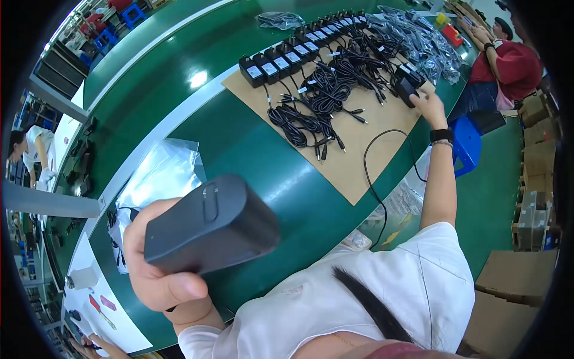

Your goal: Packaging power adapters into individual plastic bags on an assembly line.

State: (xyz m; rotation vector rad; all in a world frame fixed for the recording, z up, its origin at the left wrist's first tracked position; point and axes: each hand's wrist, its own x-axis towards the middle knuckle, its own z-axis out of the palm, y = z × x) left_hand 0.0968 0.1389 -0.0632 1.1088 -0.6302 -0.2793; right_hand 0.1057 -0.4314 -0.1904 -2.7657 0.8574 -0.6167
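Note:
Close to the camera, my left hand [158, 263] is wrapped round a black power adapter [209, 224], a block with a rounded end and an oblong outline moulded on one face. At the far right of a brown cardboard sheet [353, 185], my right hand [429, 106] has its fingers closed on another black power adapter [406, 87]. A row of black adapters [279, 63] with white labels lines the sheet's far edge. Their bundled black cables [326, 99] lie in front, with several plug ends loose.
A single black cable [366, 167] loops over the sheet's right edge toward my body. Clear plastic bags [161, 170] lie left; bagged items [418, 42] are heaped far right. A blue stool [466, 143] and a person in red [508, 66] are at right. Cardboard boxes [508, 281] stand behind.

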